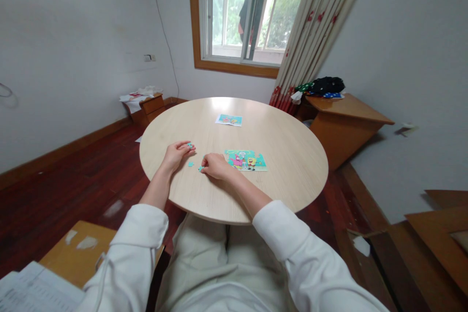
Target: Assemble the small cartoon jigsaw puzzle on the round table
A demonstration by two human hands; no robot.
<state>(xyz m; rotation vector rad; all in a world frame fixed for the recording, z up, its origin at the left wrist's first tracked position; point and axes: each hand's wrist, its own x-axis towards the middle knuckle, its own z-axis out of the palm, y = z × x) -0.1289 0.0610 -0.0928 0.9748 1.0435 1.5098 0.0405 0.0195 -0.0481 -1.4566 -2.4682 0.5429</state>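
Observation:
A partly assembled cartoon jigsaw puzzle [252,161] lies flat on the round table, with a gap along its upper right edge. My left hand [177,154] is left of it, fingers closed on a small turquoise puzzle piece [189,146]. Between my hands a loose turquoise piece [190,164] rests on the tabletop. My right hand [215,165] reaches across just left of the puzzle, its fingertips pinching another turquoise piece [201,169] at the table surface. Part of the puzzle's left edge is hidden behind my right hand.
Farther back on the round table [292,156] lies a picture sheet [229,120] with a similar cartoon. A wooden desk [343,117] with clothes on it stands at the right. Papers cover a small cabinet [151,106] at the back left. A wooden board [78,248] is at lower left.

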